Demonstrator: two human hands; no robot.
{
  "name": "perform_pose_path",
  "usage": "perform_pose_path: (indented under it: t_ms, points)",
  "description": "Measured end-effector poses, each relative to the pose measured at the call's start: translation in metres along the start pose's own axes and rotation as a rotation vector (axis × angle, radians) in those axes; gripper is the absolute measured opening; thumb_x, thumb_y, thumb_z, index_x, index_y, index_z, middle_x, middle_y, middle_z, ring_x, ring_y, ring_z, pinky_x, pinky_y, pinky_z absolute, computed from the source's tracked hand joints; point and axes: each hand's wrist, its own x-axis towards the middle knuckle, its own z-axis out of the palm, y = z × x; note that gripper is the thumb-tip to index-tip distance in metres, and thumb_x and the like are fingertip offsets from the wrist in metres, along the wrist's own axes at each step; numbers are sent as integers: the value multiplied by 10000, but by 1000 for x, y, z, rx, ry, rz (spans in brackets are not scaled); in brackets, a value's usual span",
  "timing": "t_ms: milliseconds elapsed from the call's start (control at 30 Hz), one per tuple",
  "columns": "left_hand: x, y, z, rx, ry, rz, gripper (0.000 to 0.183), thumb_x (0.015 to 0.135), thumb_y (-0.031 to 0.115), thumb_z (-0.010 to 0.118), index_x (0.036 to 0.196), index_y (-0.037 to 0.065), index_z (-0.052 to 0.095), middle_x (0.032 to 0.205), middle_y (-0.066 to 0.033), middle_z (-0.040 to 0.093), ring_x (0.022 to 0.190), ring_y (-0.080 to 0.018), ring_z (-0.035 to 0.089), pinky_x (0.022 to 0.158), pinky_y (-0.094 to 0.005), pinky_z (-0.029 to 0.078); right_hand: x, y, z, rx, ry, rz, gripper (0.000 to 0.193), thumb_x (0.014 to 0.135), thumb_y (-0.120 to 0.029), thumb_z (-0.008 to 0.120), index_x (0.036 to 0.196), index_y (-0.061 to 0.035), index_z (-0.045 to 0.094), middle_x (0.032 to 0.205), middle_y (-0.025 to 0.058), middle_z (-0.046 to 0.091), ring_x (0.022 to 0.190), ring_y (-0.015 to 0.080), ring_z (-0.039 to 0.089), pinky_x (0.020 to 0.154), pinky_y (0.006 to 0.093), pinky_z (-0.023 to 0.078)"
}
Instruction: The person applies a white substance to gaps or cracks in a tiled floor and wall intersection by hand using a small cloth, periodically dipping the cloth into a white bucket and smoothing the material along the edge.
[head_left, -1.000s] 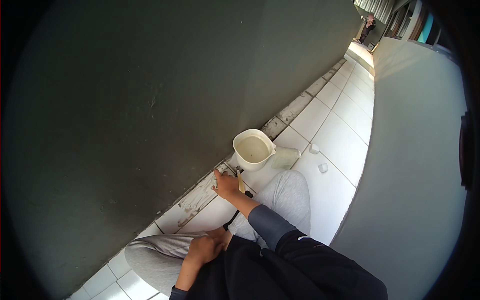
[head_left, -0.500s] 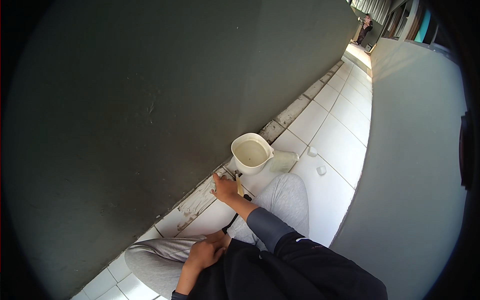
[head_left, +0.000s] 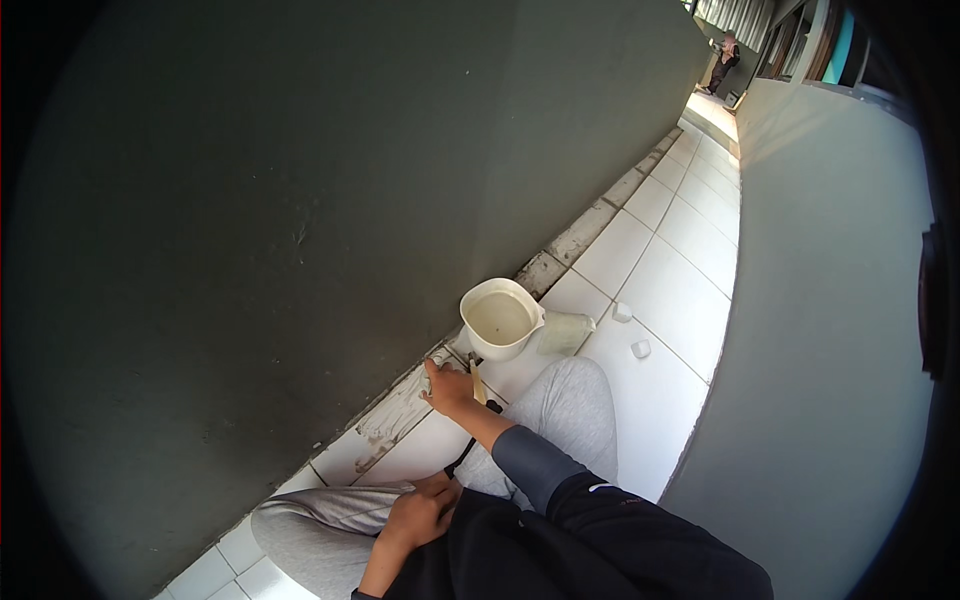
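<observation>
My right hand [head_left: 449, 388] reaches to the low white skirting tile [head_left: 392, 408] at the wall's foot. Its fingers press a small pale, greenish-white piece, perhaps a sponge or cloth, on the tile; most of it is hidden. Grey smears streak that tile. Beside this hand lies a tool with a pale yellow handle [head_left: 478, 383], its head partly covered. A white plastic dipper [head_left: 502, 345] with cloudy water in it stands just beyond; its broad translucent handle [head_left: 567, 333] points right. My left hand [head_left: 415, 518] rests in my lap, fingers loosely bent, holding nothing that I can see.
Two small white blocks [head_left: 640, 349] lie on the white tiled floor [head_left: 650, 420], right of my knee. A dark grey wall [head_left: 300, 200] rises at left, a lighter grey wall [head_left: 820, 300] at right. A person [head_left: 724, 62] stands at the passage's far end.
My right hand has moved very slightly along the skirting tile, still holding the pale piece. The view has shifted a little. My left hand stays in my lap.
</observation>
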Motion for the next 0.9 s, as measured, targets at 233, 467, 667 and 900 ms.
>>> perform_pose_path:
  t_ms: [233, 467, 667, 900]
  points:
    - [-8, -10, -6, 136, -186, -164, 235, 800, 349, 528, 862, 169, 666, 766, -115, 623, 695, -288, 612, 627, -404, 493, 2, 2, 3, -4, -10, -2, 575, 727, -408, 655, 1155, -152, 368, 926, 141, 564, 781, 299, 612, 620, 400, 482]
    - [-4, -10, 5, 35, 18, -20, 245, 798, 360, 536, 817, 159, 674, 734, -112, 620, 674, -303, 608, 608, -407, 488, 3, 0, 6, -11, 1, 7, 573, 729, -405, 654, 1158, -156, 366, 923, 142, 562, 777, 296, 610, 617, 402, 480]
    - [-10, -7, -7, 54, -36, -84, 250, 798, 366, 543, 804, 155, 677, 758, -104, 623, 675, -301, 608, 601, -399, 490, 3, 2, 8, -11, 5, -6, 593, 727, -399, 656, 1180, -158, 359, 920, 141, 562, 769, 295, 611, 611, 395, 481]
    - [-7, -3, -14, 135, -229, -185, 243, 788, 352, 552, 840, 148, 675, 776, -107, 626, 708, -299, 609, 638, -399, 488, 5, 3, 10, -22, 9, 3, 592, 721, -398, 662, 1172, -158, 363, 910, 139, 568, 753, 290, 614, 603, 389, 485]
